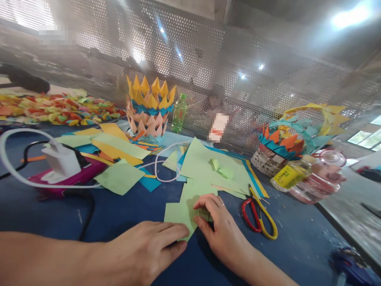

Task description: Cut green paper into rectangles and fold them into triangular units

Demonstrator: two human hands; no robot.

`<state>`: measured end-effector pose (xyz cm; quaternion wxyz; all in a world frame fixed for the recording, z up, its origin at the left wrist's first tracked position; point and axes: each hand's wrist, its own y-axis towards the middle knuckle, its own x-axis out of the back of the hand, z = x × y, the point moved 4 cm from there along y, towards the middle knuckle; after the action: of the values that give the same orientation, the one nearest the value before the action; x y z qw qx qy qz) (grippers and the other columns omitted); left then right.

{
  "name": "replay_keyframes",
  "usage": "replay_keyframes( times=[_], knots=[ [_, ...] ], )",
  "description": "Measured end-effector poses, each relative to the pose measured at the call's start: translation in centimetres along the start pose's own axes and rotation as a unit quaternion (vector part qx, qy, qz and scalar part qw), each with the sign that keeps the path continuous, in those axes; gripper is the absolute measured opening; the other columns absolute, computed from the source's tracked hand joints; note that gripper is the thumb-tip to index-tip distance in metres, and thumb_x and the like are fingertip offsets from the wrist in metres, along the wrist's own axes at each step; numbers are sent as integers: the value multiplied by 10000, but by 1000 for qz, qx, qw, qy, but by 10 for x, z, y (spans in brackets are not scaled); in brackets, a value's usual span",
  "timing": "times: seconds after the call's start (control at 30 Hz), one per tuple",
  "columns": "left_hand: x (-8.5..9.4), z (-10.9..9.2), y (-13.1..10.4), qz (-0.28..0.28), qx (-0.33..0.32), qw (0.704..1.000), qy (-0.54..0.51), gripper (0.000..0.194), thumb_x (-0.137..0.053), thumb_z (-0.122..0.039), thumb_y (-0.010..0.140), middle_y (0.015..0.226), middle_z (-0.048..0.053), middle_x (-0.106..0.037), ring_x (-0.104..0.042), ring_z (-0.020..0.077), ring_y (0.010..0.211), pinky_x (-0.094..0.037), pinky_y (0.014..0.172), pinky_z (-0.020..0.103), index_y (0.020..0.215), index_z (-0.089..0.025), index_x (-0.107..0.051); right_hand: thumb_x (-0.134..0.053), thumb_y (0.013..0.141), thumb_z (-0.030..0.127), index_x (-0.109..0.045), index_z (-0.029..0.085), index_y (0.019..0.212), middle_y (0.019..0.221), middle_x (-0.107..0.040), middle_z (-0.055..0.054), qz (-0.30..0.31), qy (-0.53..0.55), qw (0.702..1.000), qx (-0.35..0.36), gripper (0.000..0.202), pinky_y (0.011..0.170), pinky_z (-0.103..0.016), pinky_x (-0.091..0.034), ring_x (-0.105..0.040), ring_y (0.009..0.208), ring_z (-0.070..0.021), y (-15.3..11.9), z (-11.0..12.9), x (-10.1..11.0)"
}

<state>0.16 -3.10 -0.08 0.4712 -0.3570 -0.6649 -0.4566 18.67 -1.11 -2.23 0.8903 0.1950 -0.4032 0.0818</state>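
Observation:
A light green paper piece [176, 211] lies between my hands on the blue tabletop. My left hand [154, 242] grips its lower edge, fingers together on top and thumb below. On the paper's right side, my right hand [216, 220] has its thumb and curled fingers closed on a raised part, mostly hidden by those fingers. Just beyond the hands is a large green sheet [198, 161], with small folded green pieces [223, 170] on top. Scissors [260, 216] with one red and one yellow handle rest right of my right hand.
Folded-paper rings [151, 107] stand at the back beside a green bottle [180, 115]. On the left sit a power strip [80, 176] with a charger [61, 159] and looping white cable. A yellow-labelled bottle [288, 174] and pink jug [318, 182] stand right.

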Motion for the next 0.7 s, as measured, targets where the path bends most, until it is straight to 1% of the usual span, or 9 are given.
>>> replay_keyframes(
  times=[0.1,0.17,0.2,0.23,0.27,0.33,0.5,0.6,0.7],
  knots=[
    [8,1,3,-26,-2,999,-47,440,-506,-40,670,1132,88,-703,-694,180,871,-532,803,186,1075,-110,-660,-550,875,28,-512,225,1012,1051,-557,-43,5,-4,1000,-6,243,942,-427,-419,-515,1030,-232,0,0,0],
    [11,5,5,-47,2,996,-73,479,-451,6,673,1151,81,-710,-701,177,953,-503,922,194,1079,-121,-670,-547,876,26,-513,223,1006,1048,-558,-44,6,-6,1000,-5,239,931,-424,-426,-513,1027,-233,0,1,1],
    [10,9,5,-49,1,995,-81,500,-438,25,679,1162,79,-712,-678,196,1065,-426,1068,263,1094,-130,-670,-545,876,26,-513,222,1003,1047,-558,-46,7,-7,1000,-4,236,927,-423,-428,-513,1024,-234,0,2,1],
    [9,9,6,-45,-38,994,-96,503,-447,18,672,1171,68,-717,-660,205,1119,-321,1166,340,1092,-150,-668,-545,876,25,-513,220,1000,1047,-559,-48,8,-8,1000,-2,233,922,-423,-431,-513,1022,-235,0,3,2],
    [7,13,6,-39,-37,993,-107,536,-443,27,669,1217,53,-702,-654,202,1140,-231,1211,404,1113,-177,-663,-547,876,26,-513,219,999,1047,-560,-50,9,-8,1000,-1,231,920,-423,-432,-514,1019,-236,0,3,2],
    [4,19,6,-30,-36,993,-111,598,-432,30,651,1281,25,-676,-681,191,1097,-159,1225,463,1149,-216,-654,-553,875,27,-515,217,1004,1045,-562,-51,10,-9,1000,-1,233,924,-429,-432,-517,1014,-236,0,4,2],
    [8,20,9,-49,-29,993,-101,610,-388,56,665,1253,-9,-699,-697,172,1075,-261,1200,436,1110,-236,-686,-554,870,23,-517,215,1003,1036,-566,-53,8,-14,1000,2,237,938,-447,-426,-520,1007,-238,0,3,2],
    [15,24,13,-126,-16,986,-111,553,-384,58,757,1148,2,-747,-707,146,1036,-386,1128,327,1152,-209,-664,-544,868,14,-516,216,1004,1035,-570,-55,4,-17,1000,6,245,937,-447,-427,-526,999,-237,0,2,1],
    [19,38,18,-202,23,972,-117,420,-392,-5,876,998,13,-774,-718,131,905,-496,954,252,1111,-201,-680,-537,875,16,-516,222,1006,1032,-574,-52,-6,-13,1000,14,245,923,-426,-437,-528,994,-233,-1,3,1]
  ],
)
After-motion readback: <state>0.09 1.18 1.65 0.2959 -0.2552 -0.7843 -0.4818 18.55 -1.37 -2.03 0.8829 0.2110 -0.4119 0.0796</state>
